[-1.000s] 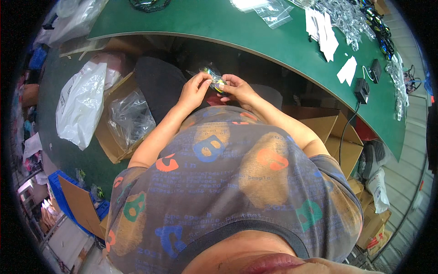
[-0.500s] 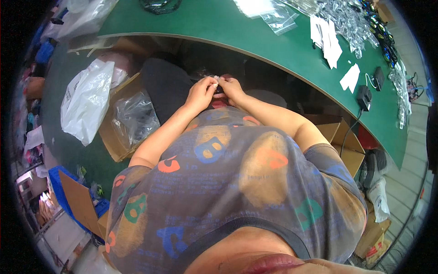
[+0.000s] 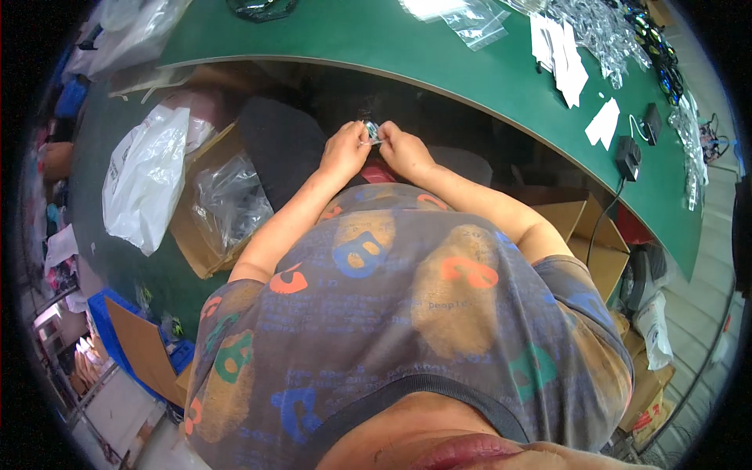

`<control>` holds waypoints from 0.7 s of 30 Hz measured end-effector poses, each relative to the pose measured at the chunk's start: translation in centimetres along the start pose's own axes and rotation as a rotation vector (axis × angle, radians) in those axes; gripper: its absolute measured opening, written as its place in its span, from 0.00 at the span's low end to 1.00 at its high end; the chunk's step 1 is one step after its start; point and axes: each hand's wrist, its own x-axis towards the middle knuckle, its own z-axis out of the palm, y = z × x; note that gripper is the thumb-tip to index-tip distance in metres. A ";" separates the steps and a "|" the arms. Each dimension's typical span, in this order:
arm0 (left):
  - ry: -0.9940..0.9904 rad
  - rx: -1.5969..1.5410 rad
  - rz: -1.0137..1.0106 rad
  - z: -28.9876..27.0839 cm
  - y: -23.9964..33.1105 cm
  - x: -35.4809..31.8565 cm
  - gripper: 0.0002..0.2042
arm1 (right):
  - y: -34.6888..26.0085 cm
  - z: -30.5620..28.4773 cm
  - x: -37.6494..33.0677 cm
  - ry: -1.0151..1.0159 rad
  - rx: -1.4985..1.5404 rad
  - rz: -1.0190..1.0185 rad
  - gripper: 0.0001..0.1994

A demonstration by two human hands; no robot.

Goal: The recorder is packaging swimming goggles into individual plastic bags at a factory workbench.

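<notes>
My left hand (image 3: 347,149) and my right hand (image 3: 405,153) meet over my lap, just in front of the table edge. Their fingers pinch a small shiny piece (image 3: 371,131) between them, partly clear, like thin plastic, with a dark spot in it. The fingertips cover much of it, so its exact kind does not show. Something red lies in my lap below the hands, partly hidden.
A green table (image 3: 439,74) curves ahead, with paper slips (image 3: 558,59), clear plastic packaging (image 3: 587,31) and a black power adapter (image 3: 628,159) on it. To the left, an open cardboard box (image 3: 205,254) holds clear plastic bags beside a white bag (image 3: 147,176); a blue bin (image 3: 106,313) stands lower left.
Both hands have shifted slightly and turned, with the fingertips a little further apart. More of the shiny piece now shows between them.
</notes>
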 end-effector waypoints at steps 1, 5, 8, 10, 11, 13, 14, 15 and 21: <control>0.005 0.012 0.016 0.4 -0.6 0.0 0.07 | -0.7 -0.8 -0.1 -0.090 -0.017 0.036 0.07; -0.153 -0.281 -0.159 0.5 -1.1 -1.0 0.06 | -4.2 -6.3 0.9 -0.263 0.143 -0.135 0.09; -0.404 -1.054 -0.449 -5.6 5.0 -1.1 0.10 | -4.9 -10.2 1.0 -0.235 0.574 0.050 0.08; -0.552 -1.139 -0.472 -7.8 7.1 -1.0 0.12 | -4.5 -10.1 0.7 -0.008 0.250 -0.414 0.14; -0.633 -1.164 -0.470 -8.3 8.0 -0.8 0.13 | -4.2 -9.4 0.4 -0.058 0.341 -0.430 0.20; -0.668 -1.171 -0.475 -8.9 9.3 -0.6 0.11 | -4.0 -8.3 -1.1 -0.389 0.616 -0.093 0.27; -0.673 -1.176 -0.478 -9.3 9.6 -0.5 0.10 | -4.1 -7.6 -2.0 -0.439 0.727 0.121 0.31; -0.631 -1.081 -0.412 -9.8 9.5 -0.5 0.08 | -4.5 -8.0 -2.5 -0.407 0.680 0.141 0.33; -0.179 -0.556 0.188 -12.0 11.3 -0.9 0.07 | -4.6 -9.0 -3.6 -0.171 0.537 0.215 0.37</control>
